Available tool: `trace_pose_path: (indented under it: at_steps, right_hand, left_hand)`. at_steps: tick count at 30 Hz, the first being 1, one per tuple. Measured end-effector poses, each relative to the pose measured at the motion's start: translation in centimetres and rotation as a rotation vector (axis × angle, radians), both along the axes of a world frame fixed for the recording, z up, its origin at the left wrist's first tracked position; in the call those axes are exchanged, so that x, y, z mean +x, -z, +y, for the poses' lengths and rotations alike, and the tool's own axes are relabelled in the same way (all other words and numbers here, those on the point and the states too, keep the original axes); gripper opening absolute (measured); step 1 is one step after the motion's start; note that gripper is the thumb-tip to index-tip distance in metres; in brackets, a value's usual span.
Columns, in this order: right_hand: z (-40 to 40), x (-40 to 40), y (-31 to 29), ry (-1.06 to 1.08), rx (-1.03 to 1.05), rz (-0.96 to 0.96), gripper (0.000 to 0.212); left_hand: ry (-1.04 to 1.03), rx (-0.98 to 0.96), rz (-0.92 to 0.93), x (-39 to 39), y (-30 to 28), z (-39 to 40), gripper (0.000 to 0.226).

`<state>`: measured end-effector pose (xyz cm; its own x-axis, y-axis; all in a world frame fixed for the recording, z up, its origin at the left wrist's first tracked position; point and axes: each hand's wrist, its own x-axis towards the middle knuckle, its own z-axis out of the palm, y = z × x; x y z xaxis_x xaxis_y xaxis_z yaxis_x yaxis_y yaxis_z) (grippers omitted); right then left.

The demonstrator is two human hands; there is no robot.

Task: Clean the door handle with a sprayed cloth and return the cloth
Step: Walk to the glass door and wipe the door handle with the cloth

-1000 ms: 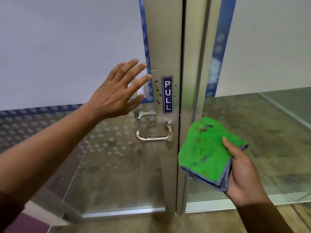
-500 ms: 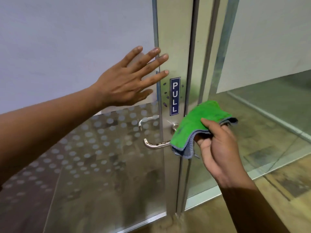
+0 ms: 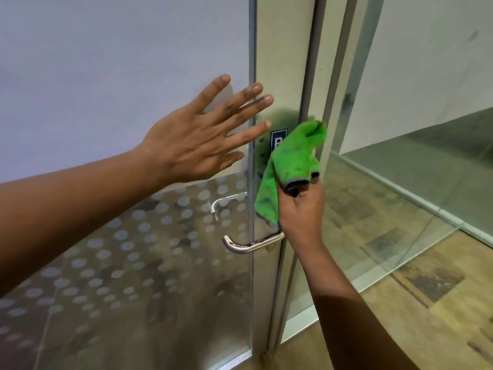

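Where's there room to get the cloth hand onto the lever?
Free: the lever handle left of the right hand, from its curved tip inward, and the dotted glass below the left hand. Crowded: lever's base by the frame, where the hand grips the green cloth.

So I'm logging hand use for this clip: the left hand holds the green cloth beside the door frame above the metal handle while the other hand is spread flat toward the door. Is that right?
Not quite. The head view shows the right hand gripping the green cloth above the metal handle. The left hand is the one spread flat toward the door.
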<state>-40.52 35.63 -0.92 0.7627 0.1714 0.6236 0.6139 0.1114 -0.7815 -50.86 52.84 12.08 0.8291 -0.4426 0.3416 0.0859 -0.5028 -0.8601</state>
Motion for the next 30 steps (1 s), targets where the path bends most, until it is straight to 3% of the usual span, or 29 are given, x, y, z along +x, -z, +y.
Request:
trace_pose_path:
  at_steps: [2, 5, 8, 16, 25, 30]
  right_hand:
    - [1.0, 0.6, -0.5, 0.030, 0.031, -0.094, 0.053]
    - [2.4, 1.0, -0.8, 0.069, 0.060, -0.213, 0.046]
    - [3.2, 1.1, -1.1, 0.172, -0.047, -0.320, 0.037]
    - [3.2, 0.5, -1.0, 0.300, -0.136, -0.467, 0.030]
    - [2.5, -0.3, 2.6, 0.203, -0.195, -0.266, 0.019]
    - [1.9, -1.0, 2.6, 0.194, -0.118, -0.107, 0.019]
  left_hand:
    - [-0.012, -0.006, 0.003, 0.1, -0.1, -0.1, 0.066]
    - [-0.028, -0.008, -0.006, 0.0, 0.1, 0.0, 0.068]
    - [-0.039, -0.014, 0.003, -0.1, 0.0, -0.2, 0.068]
    - [-0.035, -0.041, 0.015, -0.1, -0.4, -0.4, 0.068]
    - [-0.072, -0.009, 0.007, -0.3, -0.4, -0.8, 0.066]
    - [-0.074, -0.024, 0.012, -0.4, -0.4, -0.9, 0.067]
